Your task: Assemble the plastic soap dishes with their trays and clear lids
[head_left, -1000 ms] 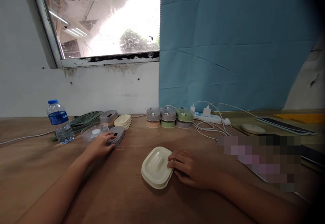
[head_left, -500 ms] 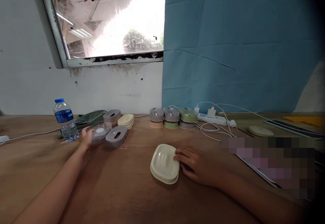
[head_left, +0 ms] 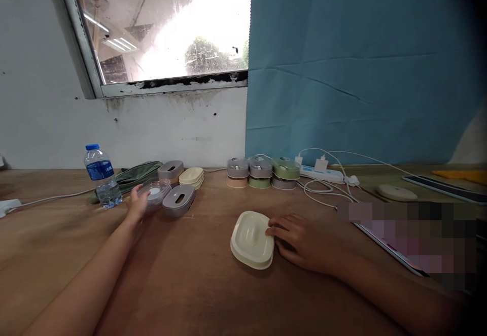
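My left hand [head_left: 137, 204] is at the left rim of a clear plastic lid [head_left: 155, 194], fingers and thumb bent around its edge. Close beside that lid sits a grey oval box cover with a slot [head_left: 178, 201]. My right hand [head_left: 294, 237] pinches the right edge of a cream, rounded-square plastic lid [head_left: 251, 239] with a raised ridge in its middle. That cream lid is at the centre of the brown table, and its lower rim looks doubled.
A water bottle [head_left: 102, 176] and a green pouch [head_left: 139, 173] stand at the left. Behind are a grey box [head_left: 171, 170], stacked cream pieces [head_left: 192, 176] and several two-tone boxes [head_left: 260, 171]. A power strip [head_left: 321, 174] with cables lies right, near a blurred screen [head_left: 407, 244].
The whole view has shifted slightly. My left hand has come a little nearer the clear lid, which has settled out of its blur. My right hand keeps its hold on the cream lid.
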`<move>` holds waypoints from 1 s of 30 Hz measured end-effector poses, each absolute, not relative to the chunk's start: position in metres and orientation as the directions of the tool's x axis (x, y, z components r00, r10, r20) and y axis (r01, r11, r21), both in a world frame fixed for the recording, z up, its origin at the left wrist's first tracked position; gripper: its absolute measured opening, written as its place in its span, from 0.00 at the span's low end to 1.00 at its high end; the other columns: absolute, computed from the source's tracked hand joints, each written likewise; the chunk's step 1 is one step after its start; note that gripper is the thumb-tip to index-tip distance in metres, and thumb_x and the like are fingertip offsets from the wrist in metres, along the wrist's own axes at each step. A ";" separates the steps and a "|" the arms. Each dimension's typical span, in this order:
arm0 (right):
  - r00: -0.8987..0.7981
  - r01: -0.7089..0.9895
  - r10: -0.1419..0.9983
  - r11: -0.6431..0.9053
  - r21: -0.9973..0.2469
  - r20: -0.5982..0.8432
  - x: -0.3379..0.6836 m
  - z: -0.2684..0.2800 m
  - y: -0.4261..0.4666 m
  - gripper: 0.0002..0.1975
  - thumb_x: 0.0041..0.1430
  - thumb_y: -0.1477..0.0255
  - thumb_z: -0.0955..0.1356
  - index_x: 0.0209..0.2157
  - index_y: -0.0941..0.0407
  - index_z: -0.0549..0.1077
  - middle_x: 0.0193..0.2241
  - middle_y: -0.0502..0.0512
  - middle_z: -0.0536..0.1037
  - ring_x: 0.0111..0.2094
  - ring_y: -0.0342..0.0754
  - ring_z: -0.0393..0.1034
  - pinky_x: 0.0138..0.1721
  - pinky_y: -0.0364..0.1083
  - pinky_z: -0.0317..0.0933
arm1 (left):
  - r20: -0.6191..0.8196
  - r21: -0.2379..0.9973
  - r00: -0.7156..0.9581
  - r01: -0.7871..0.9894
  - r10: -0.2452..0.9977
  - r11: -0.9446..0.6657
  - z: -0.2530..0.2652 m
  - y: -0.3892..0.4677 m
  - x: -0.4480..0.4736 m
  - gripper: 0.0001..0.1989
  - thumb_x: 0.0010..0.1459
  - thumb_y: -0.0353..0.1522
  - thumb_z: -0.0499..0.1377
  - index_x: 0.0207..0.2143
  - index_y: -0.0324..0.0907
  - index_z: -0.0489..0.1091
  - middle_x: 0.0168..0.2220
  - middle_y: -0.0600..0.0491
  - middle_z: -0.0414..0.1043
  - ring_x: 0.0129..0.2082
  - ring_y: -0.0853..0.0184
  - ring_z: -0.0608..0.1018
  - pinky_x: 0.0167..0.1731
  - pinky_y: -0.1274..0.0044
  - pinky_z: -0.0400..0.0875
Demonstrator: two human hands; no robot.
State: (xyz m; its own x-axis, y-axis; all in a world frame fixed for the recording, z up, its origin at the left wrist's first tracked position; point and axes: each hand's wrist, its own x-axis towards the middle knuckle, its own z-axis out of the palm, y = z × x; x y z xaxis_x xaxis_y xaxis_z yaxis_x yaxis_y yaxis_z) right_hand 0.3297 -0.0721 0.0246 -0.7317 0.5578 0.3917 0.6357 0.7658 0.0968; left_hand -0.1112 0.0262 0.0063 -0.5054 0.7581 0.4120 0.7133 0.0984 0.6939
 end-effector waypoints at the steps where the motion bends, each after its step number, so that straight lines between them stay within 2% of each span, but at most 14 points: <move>1: -0.730 0.636 0.556 0.765 0.097 0.397 0.330 0.025 -0.072 0.13 0.53 0.77 0.62 0.40 0.55 0.71 0.39 0.59 0.73 0.39 0.52 0.68 0.41 0.52 0.61 | 0.416 0.706 -0.540 0.699 0.732 0.114 0.009 0.023 -0.109 0.19 0.56 0.36 0.47 0.50 0.44 0.56 0.47 0.42 0.64 0.48 0.49 0.67 0.39 0.60 0.65; 4: -0.724 0.638 0.555 0.764 0.093 0.408 0.330 0.025 -0.073 0.14 0.52 0.77 0.62 0.40 0.55 0.72 0.39 0.58 0.73 0.39 0.52 0.68 0.41 0.52 0.61 | 0.461 0.733 -0.649 0.663 0.605 0.152 0.020 0.010 -0.095 0.23 0.57 0.40 0.48 0.52 0.39 0.52 0.52 0.38 0.56 0.54 0.46 0.59 0.47 0.57 0.57; 6: -0.717 0.645 0.564 0.759 0.083 0.410 0.329 0.024 -0.073 0.14 0.51 0.77 0.62 0.40 0.55 0.72 0.39 0.58 0.74 0.39 0.52 0.68 0.41 0.51 0.61 | 0.557 0.697 -0.627 0.709 0.545 0.103 0.029 -0.002 -0.074 0.27 0.56 0.40 0.50 0.54 0.35 0.49 0.55 0.36 0.48 0.57 0.48 0.52 0.52 0.58 0.51; 7: -0.711 0.650 0.571 0.756 0.076 0.410 0.328 0.024 -0.074 0.14 0.51 0.78 0.62 0.39 0.55 0.72 0.39 0.58 0.74 0.39 0.51 0.68 0.41 0.51 0.61 | 0.616 0.656 -0.571 0.754 0.543 0.048 0.032 -0.010 -0.059 0.27 0.55 0.39 0.51 0.54 0.35 0.50 0.55 0.38 0.47 0.57 0.51 0.51 0.53 0.60 0.50; 9: -0.704 0.656 0.579 0.752 0.064 0.410 0.326 0.023 -0.074 0.14 0.51 0.78 0.62 0.40 0.55 0.72 0.39 0.57 0.74 0.39 0.51 0.68 0.41 0.51 0.61 | 0.771 0.441 -0.223 0.863 0.597 -0.248 0.036 -0.028 -0.023 0.22 0.55 0.38 0.52 0.50 0.36 0.57 0.51 0.40 0.53 0.55 0.54 0.56 0.53 0.62 0.52; 10: -0.702 0.656 0.580 0.752 0.060 0.413 0.325 0.022 -0.075 0.14 0.51 0.78 0.62 0.40 0.54 0.72 0.40 0.57 0.74 0.39 0.51 0.68 0.42 0.51 0.61 | 0.747 0.324 0.051 0.843 0.663 -0.430 0.036 -0.037 -0.003 0.19 0.56 0.37 0.51 0.48 0.39 0.60 0.48 0.42 0.56 0.53 0.55 0.59 0.52 0.63 0.55; 12: -0.697 0.656 0.576 0.752 0.057 0.426 0.324 0.020 -0.074 0.15 0.51 0.78 0.62 0.41 0.54 0.71 0.41 0.57 0.73 0.40 0.51 0.67 0.42 0.51 0.60 | 0.525 0.198 0.553 0.660 0.647 -0.725 0.035 -0.057 0.034 0.18 0.56 0.37 0.52 0.49 0.44 0.62 0.48 0.46 0.60 0.51 0.59 0.62 0.52 0.67 0.57; 13: -0.694 0.657 0.573 0.752 0.059 0.436 0.324 0.019 -0.074 0.16 0.51 0.78 0.62 0.42 0.54 0.70 0.41 0.57 0.73 0.40 0.51 0.67 0.43 0.52 0.60 | 0.409 0.178 0.704 0.563 0.581 -0.807 0.033 -0.065 0.051 0.19 0.55 0.37 0.54 0.50 0.45 0.62 0.47 0.47 0.62 0.50 0.59 0.64 0.51 0.68 0.57; 15: -0.680 0.660 0.559 0.749 0.064 0.474 0.323 0.018 -0.073 0.19 0.49 0.79 0.62 0.44 0.54 0.68 0.42 0.57 0.72 0.41 0.52 0.66 0.43 0.52 0.59 | 0.301 0.179 0.805 0.479 0.511 -0.860 0.030 -0.077 0.074 0.19 0.55 0.37 0.55 0.50 0.44 0.64 0.44 0.47 0.66 0.47 0.60 0.67 0.48 0.70 0.61; 18: -0.614 0.673 0.518 0.738 0.052 0.595 0.325 0.017 -0.071 0.21 0.46 0.80 0.61 0.44 0.55 0.65 0.42 0.58 0.71 0.42 0.53 0.65 0.44 0.53 0.58 | 0.267 0.128 0.830 0.473 0.490 -0.872 0.030 -0.076 0.087 0.12 0.56 0.33 0.54 0.42 0.44 0.70 0.38 0.48 0.70 0.42 0.61 0.70 0.45 0.72 0.62; 22: -0.539 0.627 0.383 0.777 0.054 0.750 0.328 0.020 -0.072 0.12 0.44 0.81 0.60 0.32 0.55 0.64 0.30 0.55 0.71 0.34 0.50 0.64 0.38 0.51 0.59 | 0.297 0.022 0.778 0.574 0.553 -0.819 0.042 -0.044 0.072 0.10 0.57 0.32 0.53 0.39 0.43 0.72 0.37 0.48 0.71 0.38 0.62 0.71 0.41 0.72 0.62; 24: -0.588 0.570 0.326 0.816 0.093 0.740 0.327 0.021 -0.073 0.09 0.44 0.81 0.60 0.29 0.55 0.63 0.27 0.53 0.70 0.31 0.48 0.63 0.37 0.50 0.58 | 0.338 -0.008 0.699 0.672 0.631 -0.740 0.052 -0.017 0.055 0.12 0.58 0.32 0.51 0.39 0.44 0.73 0.39 0.48 0.72 0.38 0.62 0.70 0.41 0.73 0.61; 26: -0.645 0.529 0.302 0.840 0.125 0.702 0.325 0.019 -0.074 0.08 0.46 0.81 0.60 0.28 0.55 0.64 0.26 0.53 0.71 0.30 0.47 0.63 0.38 0.50 0.57 | 0.359 -0.019 0.561 0.803 0.746 -0.595 0.062 0.014 0.036 0.12 0.57 0.30 0.51 0.38 0.46 0.73 0.39 0.51 0.72 0.38 0.64 0.70 0.41 0.75 0.61; 30: -0.695 0.513 0.323 0.849 0.127 0.642 0.322 0.014 -0.073 0.06 0.48 0.80 0.60 0.25 0.56 0.65 0.24 0.52 0.72 0.27 0.45 0.63 0.37 0.48 0.55 | 0.392 -0.010 0.355 0.924 0.849 -0.382 0.075 0.071 0.001 0.11 0.54 0.30 0.52 0.34 0.42 0.75 0.40 0.45 0.72 0.38 0.59 0.70 0.41 0.70 0.59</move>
State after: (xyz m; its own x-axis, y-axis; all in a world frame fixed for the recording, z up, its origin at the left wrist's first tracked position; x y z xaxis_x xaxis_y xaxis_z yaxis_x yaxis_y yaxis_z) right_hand 0.3221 -0.0732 0.0135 -0.6950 0.3234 0.6422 0.5127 0.8491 0.1274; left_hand 0.0007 0.0709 0.0754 0.3554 0.8485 0.3920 0.9240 -0.3822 -0.0105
